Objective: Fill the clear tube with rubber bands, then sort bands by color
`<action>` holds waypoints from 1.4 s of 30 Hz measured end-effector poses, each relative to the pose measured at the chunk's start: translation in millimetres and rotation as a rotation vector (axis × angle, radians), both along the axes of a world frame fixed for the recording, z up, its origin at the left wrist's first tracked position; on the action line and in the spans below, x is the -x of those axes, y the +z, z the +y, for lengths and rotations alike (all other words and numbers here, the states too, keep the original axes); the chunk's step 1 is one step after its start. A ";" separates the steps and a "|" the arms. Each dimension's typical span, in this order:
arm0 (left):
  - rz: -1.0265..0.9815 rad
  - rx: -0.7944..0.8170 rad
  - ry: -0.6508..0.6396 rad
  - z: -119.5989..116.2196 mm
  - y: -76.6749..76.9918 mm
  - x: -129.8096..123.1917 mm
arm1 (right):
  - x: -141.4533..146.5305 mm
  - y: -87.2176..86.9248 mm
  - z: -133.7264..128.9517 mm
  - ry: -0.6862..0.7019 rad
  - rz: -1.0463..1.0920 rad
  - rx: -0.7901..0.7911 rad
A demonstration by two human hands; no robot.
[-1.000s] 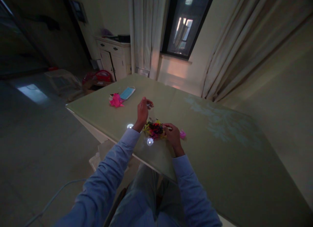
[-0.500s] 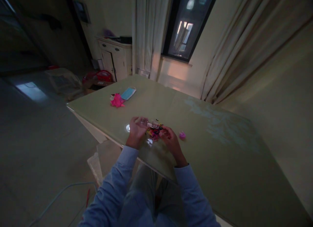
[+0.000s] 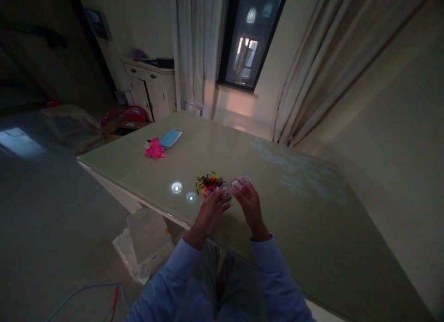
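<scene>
My left hand (image 3: 212,210) has its fingers closed round a clear plastic container (image 3: 226,191), held low over the table. Just right of it, my right hand (image 3: 249,202) pinches a clear, pinkish piece with a pale label-like patch (image 3: 240,182); its exact kind is too blurred to tell. The two held pieces are close together, and I cannot tell whether they touch. Behind my left hand lies a loose heap of small thin strands (image 3: 208,182) in black, yellow and red. The small pink object from earlier does not show.
A blue face mask (image 3: 171,138) lies beside a crumpled bright pink piece (image 3: 155,148) farther back on the glossy table (image 3: 222,146). The table's near edge runs close to my body. A pale box (image 3: 147,234) stands below on the left.
My view has turned slightly right. The hands have moved right relative to the strand heap, now more exposed. Each hand holds its own clear piece; the small pink object is out of sight.
</scene>
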State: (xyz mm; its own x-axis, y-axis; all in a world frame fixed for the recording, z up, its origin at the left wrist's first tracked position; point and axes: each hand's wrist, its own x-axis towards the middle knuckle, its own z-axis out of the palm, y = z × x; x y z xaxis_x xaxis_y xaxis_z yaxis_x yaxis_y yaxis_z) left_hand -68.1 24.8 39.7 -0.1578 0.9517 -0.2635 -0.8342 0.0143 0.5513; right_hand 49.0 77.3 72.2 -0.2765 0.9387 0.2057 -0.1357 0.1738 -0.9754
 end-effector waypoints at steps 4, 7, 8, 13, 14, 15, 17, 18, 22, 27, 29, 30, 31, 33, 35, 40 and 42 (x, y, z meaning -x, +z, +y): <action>0.353 -0.019 -0.029 6.2 -14.2 -23.2 | -44.1 5.9 10.1 -0.122 0.001 -0.002; 0.710 -0.140 0.002 22.0 -19.8 -37.6 | -87.0 -1.2 22.0 -0.238 -0.049 -0.017; 0.847 -0.192 0.008 28.9 -19.5 -41.9 | -102.3 -4.9 25.7 -0.282 -0.076 -0.026; 1.715 -0.214 -0.162 70.4 -5.6 -62.0 | -171.2 -23.2 33.1 -0.418 -0.247 -0.054; 1.828 -0.165 -0.213 78.6 -3.1 -65.4 | -181.7 -26.7 32.4 -0.434 -0.270 -0.056; 1.892 -0.118 -0.251 86.2 -1.7 -68.3 | -190.8 -30.4 31.3 -0.449 -0.287 -0.058; 1.916 -0.053 -0.291 98.7 -1.3 -72.6 | -205.3 -38.4 28.6 -0.480 -0.317 -0.069; 1.899 -0.041 -0.295 103.4 -1.8 -74.1 | -210.8 -42.6 27.1 -0.493 -0.332 -0.079; 1.764 -0.042 -0.266 108.8 1.2 -81.5 | -223.6 -55.3 20.2 -0.481 -0.372 -0.154; 0.888 -0.216 -0.389 92.9 17.1 -112.9 | -226.6 -54.3 12.4 -0.356 -0.439 -0.288; 0.746 -0.242 -0.406 86.8 20.2 -130.3 | -226.8 -52.2 10.7 -0.328 -0.472 -0.335; 0.724 -0.250 -0.398 84.7 20.6 -138.4 | -227.3 -51.4 10.1 -0.321 -0.479 -0.352; 0.715 -0.262 -0.388 83.4 20.3 -145.6 | -228.3 -50.9 9.4 -0.317 -0.481 -0.363; 0.726 -0.292 -0.367 82.6 19.2 -156.3 | -231.9 -49.8 8.0 -0.321 -0.479 -0.357; 0.751 -0.328 -0.368 83.2 18.7 -161.8 | -237.9 -48.0 5.8 -0.318 -0.466 -0.299; 0.820 -0.512 -0.552 86.6 27.2 -162.0 | -257.9 -42.3 -0.9 -0.082 -0.316 0.000; 0.837 -0.624 -0.654 88.6 34.0 -160.7 | -264.9 -42.9 -3.2 0.016 -0.238 0.059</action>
State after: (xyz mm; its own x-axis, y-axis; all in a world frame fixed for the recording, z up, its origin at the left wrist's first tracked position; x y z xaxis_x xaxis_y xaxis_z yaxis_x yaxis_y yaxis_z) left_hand 92.6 113.3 73.7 0.4940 0.8418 0.2173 -0.1552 -0.1606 0.9747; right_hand 313.9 74.1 29.4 -0.3253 0.9424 0.0778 0.0973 0.1152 -0.9886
